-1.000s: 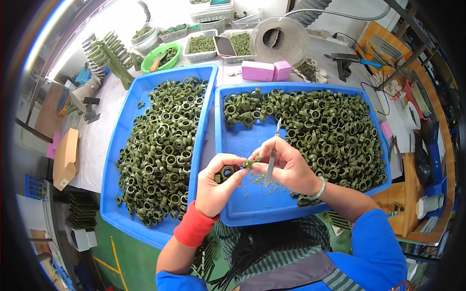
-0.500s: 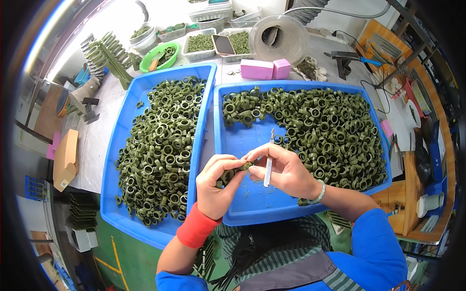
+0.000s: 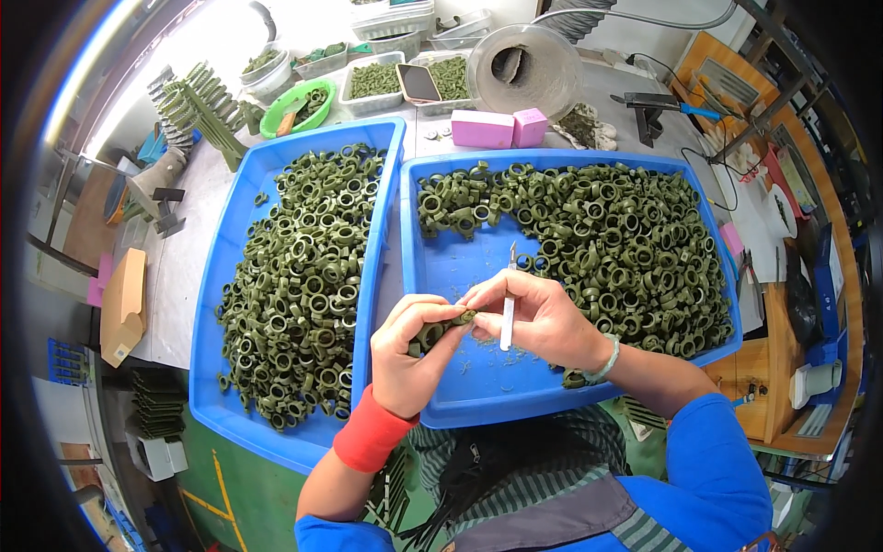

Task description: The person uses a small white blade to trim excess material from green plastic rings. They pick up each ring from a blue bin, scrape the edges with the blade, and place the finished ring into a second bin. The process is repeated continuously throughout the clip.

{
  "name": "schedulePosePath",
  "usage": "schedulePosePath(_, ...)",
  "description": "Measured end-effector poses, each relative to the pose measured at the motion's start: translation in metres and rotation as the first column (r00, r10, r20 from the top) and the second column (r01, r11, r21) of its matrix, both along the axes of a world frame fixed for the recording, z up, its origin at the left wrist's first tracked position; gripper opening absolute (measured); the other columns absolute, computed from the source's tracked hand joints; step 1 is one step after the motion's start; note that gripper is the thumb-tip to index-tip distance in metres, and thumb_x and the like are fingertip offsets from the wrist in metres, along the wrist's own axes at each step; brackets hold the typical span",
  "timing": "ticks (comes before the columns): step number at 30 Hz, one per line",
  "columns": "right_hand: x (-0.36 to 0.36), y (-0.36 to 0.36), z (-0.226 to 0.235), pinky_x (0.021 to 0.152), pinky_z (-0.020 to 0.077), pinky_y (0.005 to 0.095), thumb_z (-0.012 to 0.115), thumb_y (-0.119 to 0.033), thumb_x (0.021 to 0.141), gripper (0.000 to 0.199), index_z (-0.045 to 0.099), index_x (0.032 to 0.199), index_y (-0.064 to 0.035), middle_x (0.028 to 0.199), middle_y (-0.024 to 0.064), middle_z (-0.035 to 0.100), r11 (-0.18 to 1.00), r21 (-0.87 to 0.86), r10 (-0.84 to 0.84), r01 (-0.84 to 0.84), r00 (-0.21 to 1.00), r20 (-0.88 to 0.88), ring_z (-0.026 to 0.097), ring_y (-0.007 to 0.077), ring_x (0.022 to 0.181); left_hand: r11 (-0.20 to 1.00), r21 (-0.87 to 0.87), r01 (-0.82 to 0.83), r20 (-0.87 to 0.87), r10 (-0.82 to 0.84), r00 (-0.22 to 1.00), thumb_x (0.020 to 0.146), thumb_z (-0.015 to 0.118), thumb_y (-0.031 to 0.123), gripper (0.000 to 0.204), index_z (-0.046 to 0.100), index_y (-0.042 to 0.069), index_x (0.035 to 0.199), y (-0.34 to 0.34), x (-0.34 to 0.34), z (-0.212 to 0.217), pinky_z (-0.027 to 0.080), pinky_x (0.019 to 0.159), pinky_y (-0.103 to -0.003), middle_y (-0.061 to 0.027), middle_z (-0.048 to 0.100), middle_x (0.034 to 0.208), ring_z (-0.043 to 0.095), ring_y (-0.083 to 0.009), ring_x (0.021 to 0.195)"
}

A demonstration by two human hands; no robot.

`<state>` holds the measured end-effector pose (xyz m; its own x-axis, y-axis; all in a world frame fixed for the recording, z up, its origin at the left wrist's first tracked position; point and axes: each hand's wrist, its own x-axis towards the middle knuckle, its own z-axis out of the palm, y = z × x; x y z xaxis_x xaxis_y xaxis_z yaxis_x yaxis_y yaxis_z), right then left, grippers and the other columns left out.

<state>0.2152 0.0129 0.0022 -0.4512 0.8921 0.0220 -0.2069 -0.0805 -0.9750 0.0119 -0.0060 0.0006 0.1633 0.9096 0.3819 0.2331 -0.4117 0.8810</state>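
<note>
My left hand (image 3: 403, 357) is closed on a small olive-green ring part (image 3: 429, 337), largely covered by the fingers. My right hand (image 3: 556, 324) grips a slim metal scalpel (image 3: 508, 322), its pointed end away from me. That hand's thumb and fingertips also meet the ring part at my left fingertips. Both hands are over the near left area of a blue tray (image 3: 451, 267), where thin green shavings lie on the bottom. Many similar green rings (image 3: 635, 258) fill its far and right sides. To the left, a second blue tray (image 3: 210, 391) holds another heap of rings (image 3: 303, 285).
Behind the trays are pink boxes (image 3: 482, 129), a phone (image 3: 418, 84) on tubs of green pieces (image 3: 375, 81), a green basket (image 3: 317, 115) and a large clear round container (image 3: 552, 78). An open cardboard box (image 3: 124, 308) lies far left. Wooden shelving (image 3: 777, 368) stands right.
The hands hold nearly the same pose, still meeting at the ring part. The scalpel has shifted only slightly, and the whole view has moved a little.
</note>
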Motion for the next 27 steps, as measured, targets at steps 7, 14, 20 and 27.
schedulePosePath(7,0.009,0.002,0.012,0.072,0.0548,0.0228,0.067,-0.004,0.094,0.018,0.067,0.111,0.0004,0.092,0.0052,0.069,0.999,0.005,0.037,-0.038,0.989,0.145,0.068,0.0087,0.082,0.96,-0.262,0.101,0.213,-0.044,0.976,0.085,0.073,-0.004,0.017,0.07,-0.001,0.101,0.0,-0.002,-0.001,0.056,0.074,-0.026,-0.0086,0.066,0.103,0.067,-0.0152,0.087)
schedulePosePath(14,0.007,0.002,0.008,0.076,0.0581,0.0274,0.074,-0.003,0.089,0.02,0.069,0.108,0.0001,0.095,0.0076,0.072,0.931,0.364,-0.125,0.023,0.958,0.259,0.07,0.013,0.087,0.936,-0.309,0.168,0.366,-0.046,0.93,0.091,0.068,-0.002,0.017,0.071,-0.003,0.108,0.0,-0.003,0.001,0.06,0.07,-0.026,-0.0104,0.065,0.108,0.067,-0.014,0.085)
schedulePosePath(20,0.009,0.004,0.011,0.078,0.0585,0.028,0.073,-0.003,0.089,0.02,0.068,0.109,0.0,0.096,0.0078,0.072,0.917,0.4,-0.113,-0.008,0.953,0.28,0.07,0.0128,0.09,0.927,-0.324,0.189,0.357,-0.065,0.932,0.092,0.068,-0.001,0.018,0.074,-0.002,0.109,0.001,-0.007,0.0,0.059,0.069,-0.026,-0.0107,0.065,0.109,0.067,-0.0148,0.084)
schedulePosePath(27,0.012,0.003,0.012,0.082,0.0567,0.0257,0.071,-0.003,0.092,0.019,0.068,0.11,0.0,0.1,0.0056,0.069,0.982,0.182,0.025,-0.058,0.983,0.182,0.068,0.0105,0.095,0.831,-0.466,0.304,0.484,-0.048,0.874,0.094,0.062,-0.001,0.016,0.072,-0.005,0.106,0.004,-0.009,0.007,0.052,0.065,-0.025,-0.0105,0.066,0.102,0.064,-0.0144,0.079)
